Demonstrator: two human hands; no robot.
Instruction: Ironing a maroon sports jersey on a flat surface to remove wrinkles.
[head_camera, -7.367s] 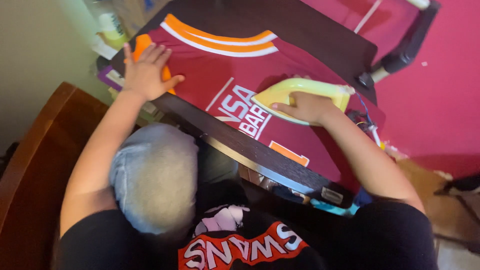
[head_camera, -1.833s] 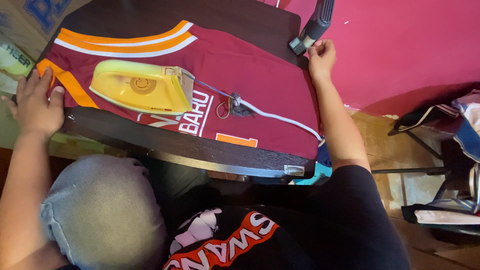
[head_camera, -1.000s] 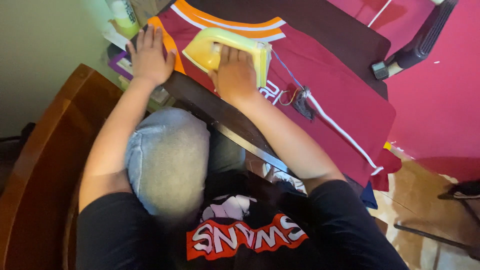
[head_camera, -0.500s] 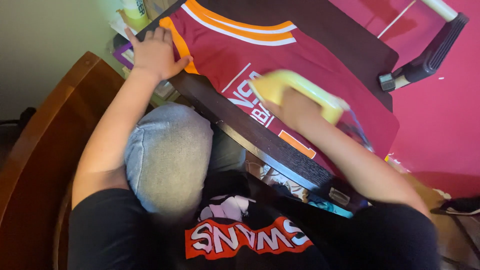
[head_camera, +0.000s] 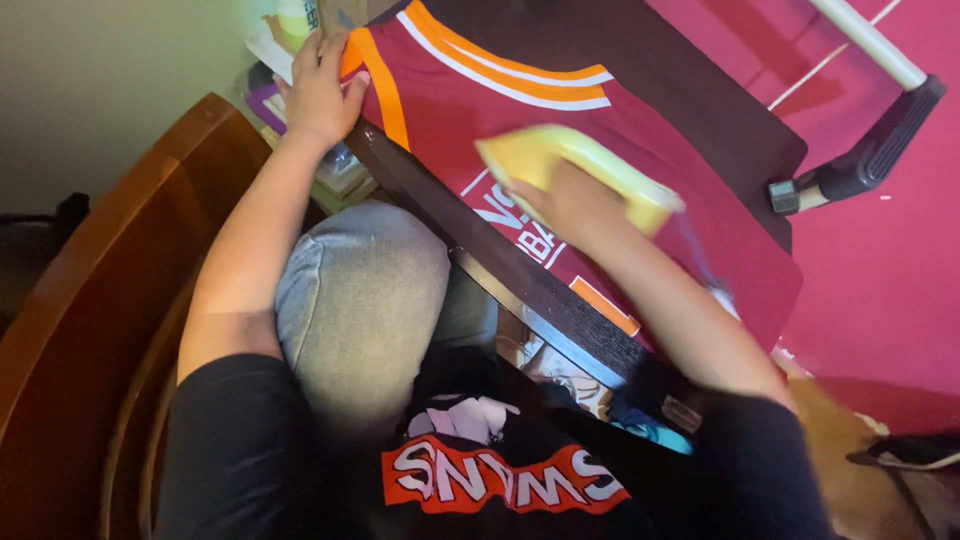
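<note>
Right hand (head_camera: 572, 203) wrapped around the handle of the yellow plastic iron (head_camera: 575, 172), likely heavy and rigid, on the soft maroon jersey with orange trim (head_camera: 640, 130); left hand (head_camera: 318, 88) spread flat, pinning its slippery edge on the dark board (head_camera: 520, 290).

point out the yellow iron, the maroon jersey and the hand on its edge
yellow iron (head_camera: 610, 172), head view, far side of its body
maroon jersey (head_camera: 500, 115), head view, bare chest panel
left hand (head_camera: 318, 92), head view, back of hand
</note>
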